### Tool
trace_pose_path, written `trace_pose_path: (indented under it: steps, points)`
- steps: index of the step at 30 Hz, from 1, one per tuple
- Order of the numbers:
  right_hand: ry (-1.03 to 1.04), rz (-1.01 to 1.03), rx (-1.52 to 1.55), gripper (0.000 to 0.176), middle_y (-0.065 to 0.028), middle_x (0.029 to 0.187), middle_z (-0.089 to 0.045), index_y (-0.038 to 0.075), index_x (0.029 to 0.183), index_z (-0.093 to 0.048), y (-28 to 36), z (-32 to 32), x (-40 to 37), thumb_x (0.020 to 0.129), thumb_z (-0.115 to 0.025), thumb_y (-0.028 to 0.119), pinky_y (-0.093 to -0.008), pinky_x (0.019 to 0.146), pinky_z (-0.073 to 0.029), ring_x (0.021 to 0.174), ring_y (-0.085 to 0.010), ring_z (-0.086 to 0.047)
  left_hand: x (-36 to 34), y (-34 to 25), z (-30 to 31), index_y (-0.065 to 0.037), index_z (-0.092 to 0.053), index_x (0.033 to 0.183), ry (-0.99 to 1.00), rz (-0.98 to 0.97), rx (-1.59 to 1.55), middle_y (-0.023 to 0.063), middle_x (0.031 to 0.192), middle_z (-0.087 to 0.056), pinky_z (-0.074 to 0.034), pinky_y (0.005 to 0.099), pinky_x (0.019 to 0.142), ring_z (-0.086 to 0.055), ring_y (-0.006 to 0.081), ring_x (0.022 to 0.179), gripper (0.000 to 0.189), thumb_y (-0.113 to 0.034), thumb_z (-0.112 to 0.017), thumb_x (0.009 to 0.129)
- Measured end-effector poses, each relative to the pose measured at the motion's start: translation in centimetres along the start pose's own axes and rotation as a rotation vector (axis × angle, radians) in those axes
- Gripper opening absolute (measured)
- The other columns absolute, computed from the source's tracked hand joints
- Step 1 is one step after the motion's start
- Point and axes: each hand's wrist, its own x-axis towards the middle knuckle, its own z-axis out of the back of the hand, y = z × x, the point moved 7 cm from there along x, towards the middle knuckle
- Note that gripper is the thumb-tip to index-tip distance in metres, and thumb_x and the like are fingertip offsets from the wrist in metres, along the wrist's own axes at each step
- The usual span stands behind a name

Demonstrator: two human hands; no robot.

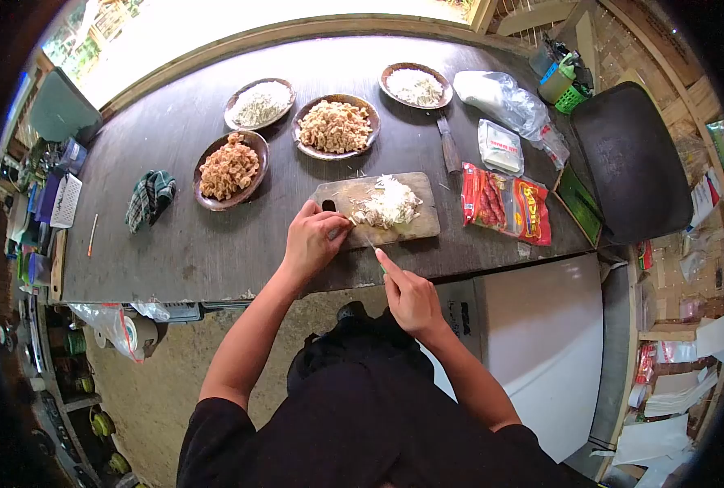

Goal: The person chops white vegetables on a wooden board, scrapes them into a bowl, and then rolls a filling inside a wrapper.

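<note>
A wooden cutting board (425, 221) lies near the table's front edge, with a pile of pale shredded food (390, 203) on it. My left hand (315, 236) rests at the board's left part, fingers bent together at the left side of the pile; what they pinch is too small to make out. My right hand (411, 298) is closed around a knife (368, 239), whose handle is mostly hidden. Its thin blade points up and left over the board's front edge, close to my left fingertips.
Plates of brown pieces (230, 168), tan pieces (335, 126) and white shreds (259, 104) stand behind the board, with another white-filled plate (416, 85) farther right. Right of the board lie a red packet (504, 203), a white package (500, 148) and a dark-handled tool (449, 148). A checked cloth (151, 199) sits left.
</note>
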Motion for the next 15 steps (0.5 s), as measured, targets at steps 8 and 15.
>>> trace_pose_path:
  steps: [8, 15]
  points:
    - [-0.009, 0.034, -0.062, 0.054, -0.0186, 0.071, -0.062, 0.026, 0.152, -0.052, -0.4, -1.5, 0.6, 0.099, -0.061, 0.017, -0.0529, 0.062, -0.054, 0.066, -0.0409, -0.066, 0.3, 0.3, -0.1, -0.013, -0.079, 0.085, 0.042, 0.032, -0.016, 0.0013, 0.085, -0.077, -0.054, 0.0345, 0.075, -0.06, 0.0231, 0.079, 0.008, -0.013, -0.081, 0.078]
    - [-0.004, 0.01, -0.038, 0.053, -0.0192, 0.074, -0.063, 0.026, 0.152, -0.052, -0.6, -0.7, 1.0, 0.1, -0.061, 0.017, -0.0529, 0.063, -0.054, 0.068, -0.0414, -0.066, 0.3, 0.3, 0.1, -0.012, -0.078, 0.085, 0.032, 0.051, -0.063, 0.0018, 0.083, -0.076, -0.053, 0.0352, 0.074, -0.06, 0.0237, 0.079, 0.007, -0.014, -0.081, 0.078]
